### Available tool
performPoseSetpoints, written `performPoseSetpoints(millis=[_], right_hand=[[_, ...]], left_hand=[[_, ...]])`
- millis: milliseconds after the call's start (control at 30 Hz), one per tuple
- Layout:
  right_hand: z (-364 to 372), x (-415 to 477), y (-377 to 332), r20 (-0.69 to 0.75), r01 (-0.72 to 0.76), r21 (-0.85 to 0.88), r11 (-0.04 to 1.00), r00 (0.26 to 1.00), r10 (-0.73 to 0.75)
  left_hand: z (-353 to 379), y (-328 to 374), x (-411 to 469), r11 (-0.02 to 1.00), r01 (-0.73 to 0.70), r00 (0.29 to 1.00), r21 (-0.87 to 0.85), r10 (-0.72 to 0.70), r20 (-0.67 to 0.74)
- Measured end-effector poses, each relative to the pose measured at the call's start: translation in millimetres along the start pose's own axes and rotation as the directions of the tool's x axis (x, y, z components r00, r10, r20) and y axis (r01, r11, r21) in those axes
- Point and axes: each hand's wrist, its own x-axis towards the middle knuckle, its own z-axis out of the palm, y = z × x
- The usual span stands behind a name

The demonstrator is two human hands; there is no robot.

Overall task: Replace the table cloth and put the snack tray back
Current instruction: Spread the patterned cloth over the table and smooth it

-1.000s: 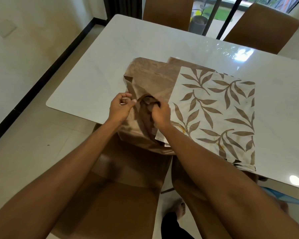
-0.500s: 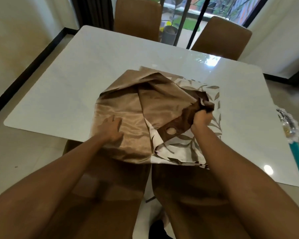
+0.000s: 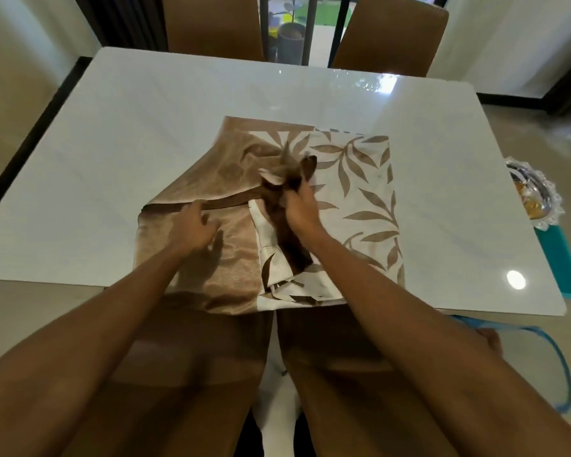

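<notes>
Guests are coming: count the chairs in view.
4: far left chair, far right chair beyond the table; near left chair, near right chair at its near edge. Others may be hidden.

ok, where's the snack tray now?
Head view, far right: the snack tray sits just beyond the table's right edge, beside a teal object, right of the cloth.

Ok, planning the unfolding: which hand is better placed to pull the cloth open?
Probably the right hand: it grips a bunched fold of the table cloth. The left hand is open over the brown side.
</notes>
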Motion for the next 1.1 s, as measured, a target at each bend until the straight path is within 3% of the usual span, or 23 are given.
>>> performPoseSetpoints(millis=[67,133,200,300,467,533,600,700,767,867,1000,1033,1100], right_hand=[[39.5,-14.8,-18.4,0.247,0.122,0.014,0.992,0.961,-0.122],[71.8,-29.1,-22.6,0.409,0.109,0.057,0.992,0.904,-0.123],[90.9,-37.8,-15.1,0.431,0.045,0.065,0.997,0.900,-0.069],[94.3,-40.7,6.0,0.331,-0.101,0.046,0.994,0.940,0.081],[81.5,-39.8,47.7,0.304,-0.054,-0.235,0.971,0.944,0.126],[95.3,-47.4,43.3,0.400,-0.006,-0.247,0.969,0.910,0.107],[119.1,-57.6,34.3,0.554,0.045,-0.243,0.969,0.826,0.101],[157.6,-69.4,33.8,0.680,0.218,-0.283,0.934,0.732,0.035],[177.3,-68.4,40.6,0.723,0.344,-0.340,0.875,0.690,0.010],[191.1,-63.3,48.8,0.788,0.451,-0.355,0.819,0.615,0.003],[189.1,-52.1,49.9,0.892,0.554,-0.347,0.757,0.444,0.085],[186.7,-49.2,48.1,0.888,0.524,-0.362,0.771,0.444,0.116],[182.8,-42.3,45.6,0.840,0.397,-0.366,0.841,0.531,0.115]], left_hand=[[-11.4,-1.0,5.4,0.990,-0.037,0.997,-0.135,0.027,-0.077],[-28.0,-12.4,11.1,0.986,-0.033,0.995,-0.164,0.018,-0.094],[-42.4,-30.5,15.4,0.982,0.023,0.994,-0.190,-0.042,-0.096],[-56.5,-59.3,22.6,0.970,0.135,0.982,-0.200,-0.159,-0.107],[-68.9,-101.0,34.2,0.962,0.216,0.968,-0.165,-0.233,-0.096],[-73.6,-105.6,42.5,0.941,0.247,0.959,-0.233,-0.272,-0.079],[-79.9,-97.9,56.1,0.914,0.269,0.953,-0.304,-0.298,-0.053],[-95.9,-76.4,82.8,0.904,0.262,0.964,-0.337,-0.260,0.051],[-101.5,-67.9,97.0,0.931,0.246,0.966,-0.271,-0.211,0.151],[-97.6,-70.0,108.4,0.976,0.218,0.938,-0.019,-0.204,0.281],[-86.5,-64.8,108.8,0.964,0.154,0.933,0.215,-0.213,0.288],[-83.8,-62.7,107.7,0.958,0.125,0.938,0.259,-0.199,0.284],[-79.4,-61.7,105.4,0.959,0.093,0.954,0.267,-0.163,0.253]])
